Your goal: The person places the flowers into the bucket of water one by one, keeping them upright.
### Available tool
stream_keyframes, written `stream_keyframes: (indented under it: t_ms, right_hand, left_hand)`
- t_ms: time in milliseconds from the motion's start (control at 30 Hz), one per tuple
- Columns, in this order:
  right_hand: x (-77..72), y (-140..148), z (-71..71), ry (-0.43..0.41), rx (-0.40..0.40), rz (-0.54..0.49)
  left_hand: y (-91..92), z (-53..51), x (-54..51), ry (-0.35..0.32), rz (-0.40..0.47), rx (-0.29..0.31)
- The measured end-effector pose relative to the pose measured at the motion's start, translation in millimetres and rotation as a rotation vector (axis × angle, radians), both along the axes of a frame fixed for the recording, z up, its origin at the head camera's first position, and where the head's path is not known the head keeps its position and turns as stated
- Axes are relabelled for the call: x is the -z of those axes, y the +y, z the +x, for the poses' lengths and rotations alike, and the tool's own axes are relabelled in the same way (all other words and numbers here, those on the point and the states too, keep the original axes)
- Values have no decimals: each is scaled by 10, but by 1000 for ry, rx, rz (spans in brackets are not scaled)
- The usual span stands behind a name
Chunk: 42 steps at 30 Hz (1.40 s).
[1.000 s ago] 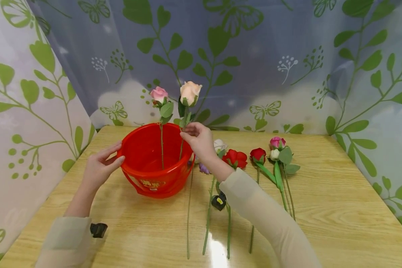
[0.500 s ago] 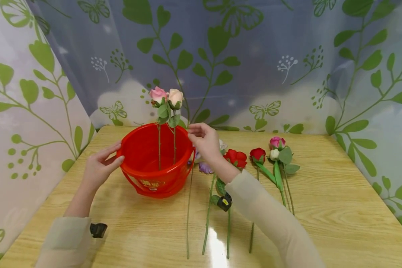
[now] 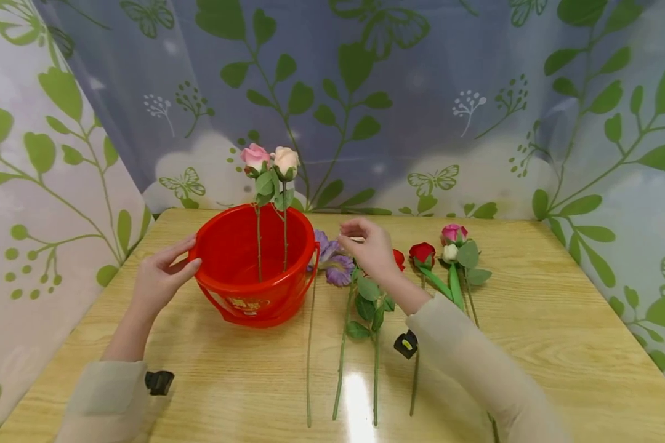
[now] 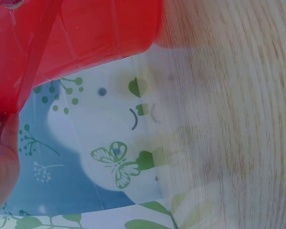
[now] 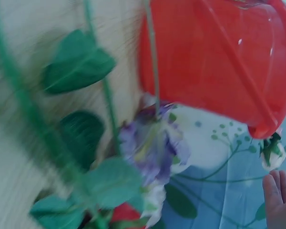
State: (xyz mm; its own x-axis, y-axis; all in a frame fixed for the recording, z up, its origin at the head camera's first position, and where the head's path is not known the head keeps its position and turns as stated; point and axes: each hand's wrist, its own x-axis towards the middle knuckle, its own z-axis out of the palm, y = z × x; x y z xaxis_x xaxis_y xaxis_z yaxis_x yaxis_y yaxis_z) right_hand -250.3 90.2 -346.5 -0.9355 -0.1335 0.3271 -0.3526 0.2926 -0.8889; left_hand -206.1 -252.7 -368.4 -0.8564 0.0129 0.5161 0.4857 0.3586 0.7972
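While the left hand (image 3: 157, 275) touches the red bucket (image 3: 277, 299), fingers relaxed, the right hand (image 3: 372, 247), fingers empty and loosely bent, could disturb the purple flower (image 3: 339, 271) if lowered.

The bucket (image 3: 274, 307) stands on the table (image 3: 244, 381), left of the middle and toward the far edge. In it stand the left rose (image 3: 255, 157) and the right rose (image 3: 286, 161), side by side, their heads above the far rim. The left hand (image 3: 163, 274) touches the bucket's left rim; the right hand (image 3: 372, 249) is to the bucket's right, apart from it. Just right of the bucket lies the leftmost loose flower (image 3: 338, 267), its stem running toward the near edge. Right of the right hand lies a loose rose (image 3: 423, 253), and farther right a bud (image 3: 451, 253) with the rightmost bloom (image 3: 454, 232) just beyond it. A cloth (image 3: 399, 123) hangs behind the far edge
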Motion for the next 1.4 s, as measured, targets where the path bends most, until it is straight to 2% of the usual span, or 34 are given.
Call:
stream_keyframes:
  t_ms: [267, 533, 767, 1033, 1400]
  right_hand:
    - [81, 320, 65, -51, 43, 92]
    - [186, 611, 126, -53, 83, 133]
    - [265, 849, 218, -99, 98, 156]
    - [396, 1165, 276, -64, 151, 257]
    - [448, 1565, 379, -117, 205, 269]
  left_hand:
    - [-23, -3, 7, -10, -15, 0]
    - [-30, -5, 6, -15, -19, 3]
    - [-34, 13, 30, -11, 0, 3]
    - [-37, 20, 15, 4, -5, 11]
    - [-15, -14, 16, 2, -9, 8]
